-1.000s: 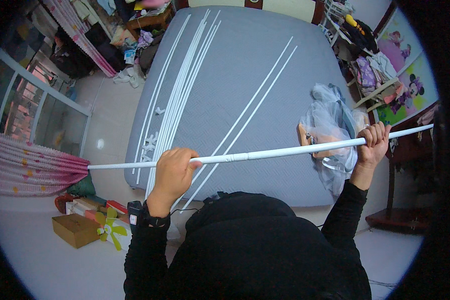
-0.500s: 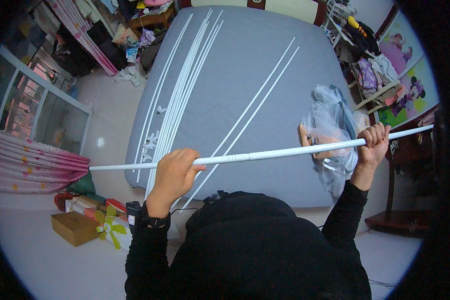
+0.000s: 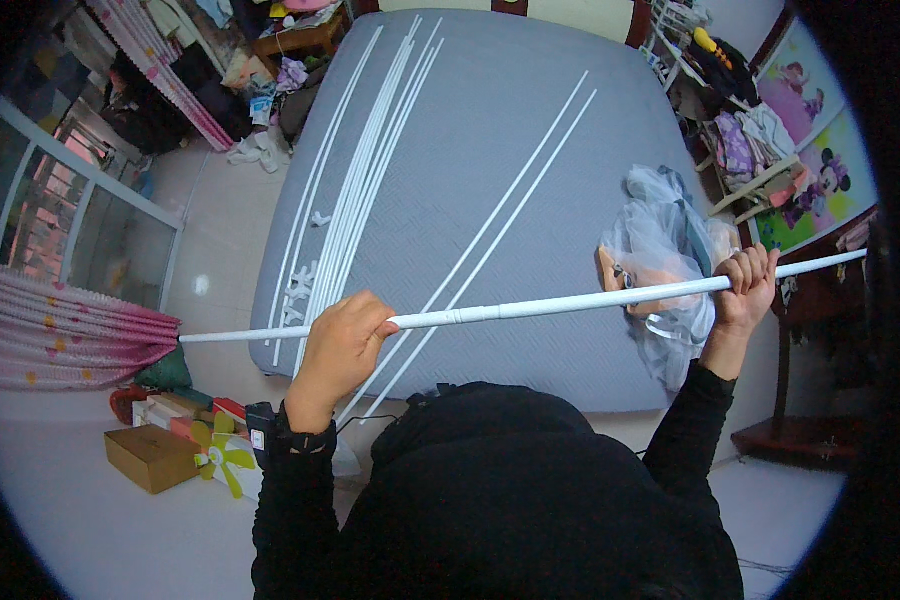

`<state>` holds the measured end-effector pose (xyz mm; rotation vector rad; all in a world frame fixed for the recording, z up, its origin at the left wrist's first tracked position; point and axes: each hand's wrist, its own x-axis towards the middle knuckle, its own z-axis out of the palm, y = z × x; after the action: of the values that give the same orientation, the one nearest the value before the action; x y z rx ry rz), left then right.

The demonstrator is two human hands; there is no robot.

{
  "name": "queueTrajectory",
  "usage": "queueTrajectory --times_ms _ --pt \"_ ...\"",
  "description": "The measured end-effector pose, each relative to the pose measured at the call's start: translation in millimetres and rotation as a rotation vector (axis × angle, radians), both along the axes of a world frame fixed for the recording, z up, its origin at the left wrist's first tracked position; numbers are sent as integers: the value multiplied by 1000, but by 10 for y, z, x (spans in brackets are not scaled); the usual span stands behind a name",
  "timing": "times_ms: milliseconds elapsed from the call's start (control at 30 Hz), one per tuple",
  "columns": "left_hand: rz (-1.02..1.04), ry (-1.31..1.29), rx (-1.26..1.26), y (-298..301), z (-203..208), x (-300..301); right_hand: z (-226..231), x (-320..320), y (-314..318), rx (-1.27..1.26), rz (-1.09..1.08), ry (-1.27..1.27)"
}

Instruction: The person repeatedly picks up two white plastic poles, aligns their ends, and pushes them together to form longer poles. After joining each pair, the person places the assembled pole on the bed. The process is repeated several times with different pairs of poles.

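A long white pole stretches across my front above the near side of the bed, with a joint ring near its middle. Fingers of my left hand close around it left of that joint. Farther out on the right, my right hand is wrapped around the same pole. On the grey bed lie several thin white poles to the left and two more poles nearer the middle. White plastic connectors rest beside the left group.
Clear plastic wrapping lies on the bed's right side. A cardboard box and a yellow-green fan stand on the floor at lower left. A pink curtain hangs near the pole's left end. A shelf with clothes stands at right.
My left hand has shifted slightly, its fingers drawn a little tighter on the pole. The pole's joint has slid slightly left. My right hand stays almost where it was.
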<state>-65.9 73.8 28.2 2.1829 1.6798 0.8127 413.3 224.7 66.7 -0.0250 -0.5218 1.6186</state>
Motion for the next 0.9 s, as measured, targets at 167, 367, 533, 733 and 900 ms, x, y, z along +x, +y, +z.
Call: queueTrajectory --times_ms 167,367,533,733,900 --pt "56 -40 -46 -61 36 -30 -6 123 7 -3 -7 9" --pt "69 -12 25 -41 5 -148 -89 274 -17 -69 -44 72" --pt "81 5 76 -75 -15 -215 -169 385 -16 -144 -37 75" --pt "97 -7 82 -139 15 -291 -157 492 -31 -161 -76 60" --pt "93 -9 103 -149 22 -286 -133 490 -7 -156 -55 60"
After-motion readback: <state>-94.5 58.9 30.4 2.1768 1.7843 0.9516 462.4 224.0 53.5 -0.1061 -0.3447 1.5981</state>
